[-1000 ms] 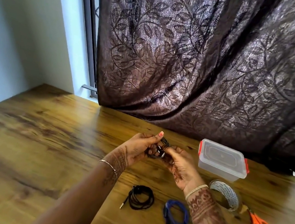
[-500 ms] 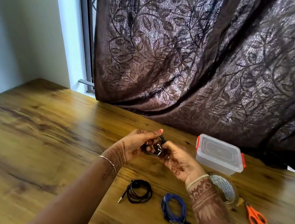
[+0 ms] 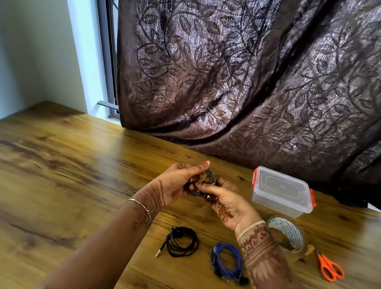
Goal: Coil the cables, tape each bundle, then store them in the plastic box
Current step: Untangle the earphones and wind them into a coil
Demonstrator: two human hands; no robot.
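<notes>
Fingers (image 3: 200,168) of a person's left hand (image 3: 175,184) and right hand (image 3: 229,205) curl round a small coil of thin dark cable (image 3: 209,177), pinching it between them above a wooden desk (image 3: 53,172). The coil's far loops show past the fingertips; the rest is hidden in the grip. Both hands and forearms carry henna patterns. The left wrist wears a thin metal bracelet (image 3: 141,208), the right a pale band (image 3: 251,229).

Nearer the camera, two more bundles lie flat on the desk between the forearms. One is a coiled black cable (image 3: 182,242) with its silver jack plug pointing out to the left. Just beside it on the right is a coiled blue cable (image 3: 226,260), its right edge hidden by the right forearm.

A clear rectangular plastic box (image 3: 281,197) with red clips stands to the right of the hands, lid on. Nearer than the box, a roll of clear tape (image 3: 286,233) sits close to the right wrist, and orange-handled scissors (image 3: 330,268) lie just beside the roll on its right. A dark brown leaf-patterned curtain (image 3: 246,78) hangs behind the desk, beside a grey window frame (image 3: 101,36).
</notes>
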